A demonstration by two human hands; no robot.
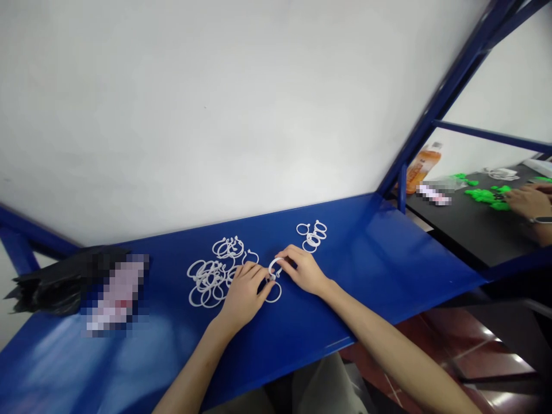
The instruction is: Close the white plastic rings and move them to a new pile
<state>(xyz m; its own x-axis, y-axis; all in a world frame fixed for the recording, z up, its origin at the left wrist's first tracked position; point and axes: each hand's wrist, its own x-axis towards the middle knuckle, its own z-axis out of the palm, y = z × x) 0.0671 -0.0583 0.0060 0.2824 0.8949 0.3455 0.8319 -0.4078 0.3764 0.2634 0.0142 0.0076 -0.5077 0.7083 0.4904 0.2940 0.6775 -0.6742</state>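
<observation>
Between my two hands is a white plastic ring with a small eye, like a curtain ring. My right hand is closed in a pinch on its upper right side. The fingers of my left hand are closed at its lower left end, partly covering it. Just below, another white ring lies on the blue table, close to my left thumb. Left of my left hand spreads a loose pile of similar rings, some with a gap. A smaller group of rings lies beyond my right hand.
A black plastic bag and a blurred pinkish object lie on the left of the blue table. A blue metal frame rises at right. Beyond it, another person's hands work among green pieces near an orange bottle.
</observation>
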